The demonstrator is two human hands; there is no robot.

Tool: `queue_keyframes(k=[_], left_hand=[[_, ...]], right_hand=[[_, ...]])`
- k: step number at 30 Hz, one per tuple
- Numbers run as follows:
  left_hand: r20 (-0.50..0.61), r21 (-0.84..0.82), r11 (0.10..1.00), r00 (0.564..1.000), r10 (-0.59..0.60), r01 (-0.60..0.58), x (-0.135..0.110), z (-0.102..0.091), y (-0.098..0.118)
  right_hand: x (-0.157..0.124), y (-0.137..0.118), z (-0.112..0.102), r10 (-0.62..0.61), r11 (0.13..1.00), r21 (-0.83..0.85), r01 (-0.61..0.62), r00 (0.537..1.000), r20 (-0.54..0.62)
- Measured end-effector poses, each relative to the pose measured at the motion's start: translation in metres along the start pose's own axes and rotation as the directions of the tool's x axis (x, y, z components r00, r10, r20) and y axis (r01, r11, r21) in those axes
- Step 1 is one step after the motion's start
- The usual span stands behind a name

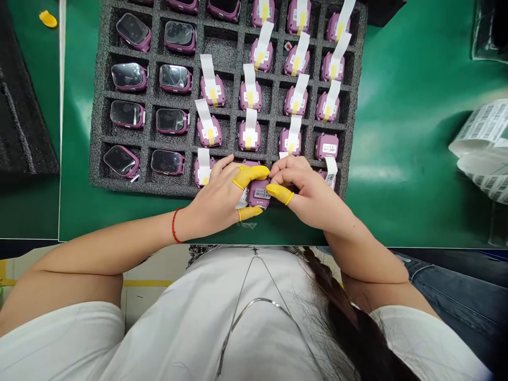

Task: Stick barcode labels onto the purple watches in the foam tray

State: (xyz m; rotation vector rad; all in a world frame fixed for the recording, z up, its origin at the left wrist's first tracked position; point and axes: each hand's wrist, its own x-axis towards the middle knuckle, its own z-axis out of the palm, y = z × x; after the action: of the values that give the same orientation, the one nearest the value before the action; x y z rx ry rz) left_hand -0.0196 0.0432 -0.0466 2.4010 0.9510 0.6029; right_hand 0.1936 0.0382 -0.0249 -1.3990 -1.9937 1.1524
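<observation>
Between the yellow-cotted thumb and index finger of my left hand (224, 193) is a purple smartwatch body (259, 194), its labelled back facing up. My right hand (307, 190) is at the watch's right side, fingers curled, thumb and index finger close together near its upper corner. Whatever those right fingers pinch is too small or hidden to make out. Both hands are over the front edge of a dark foam tray (146, 191). Just behind the held watch, another purple watch is partly covered by my fingers.
Purple watches fill many tray compartments: screens up on the left (129, 76), backs up with white paper strips (251, 95) on the right. A roll of printed labels (482, 127) lies at the right. A yellow finger cot (48, 19) lies at far left, near dark foam (24, 116).
</observation>
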Motion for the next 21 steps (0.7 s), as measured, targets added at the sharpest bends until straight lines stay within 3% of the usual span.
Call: queue_keyframes(k=[6, 21], left_hand=[[0.007, -0.029, 0.999, 1.000, -0.015, 0.015, 0.0002, 0.0005, 0.0000], [0.012, -0.038, 0.999, 1.000, -0.017, 0.018, -0.0002, 0.0015, -0.0007]], right_hand=[[0.0001, 0.0001, 0.0032, -0.021, 0.997, -0.079, 0.022, 1.000, 0.010], [-0.0005, 0.0023, 0.0061, -0.047, 0.994, -0.097, 0.045, 0.999, -0.014]])
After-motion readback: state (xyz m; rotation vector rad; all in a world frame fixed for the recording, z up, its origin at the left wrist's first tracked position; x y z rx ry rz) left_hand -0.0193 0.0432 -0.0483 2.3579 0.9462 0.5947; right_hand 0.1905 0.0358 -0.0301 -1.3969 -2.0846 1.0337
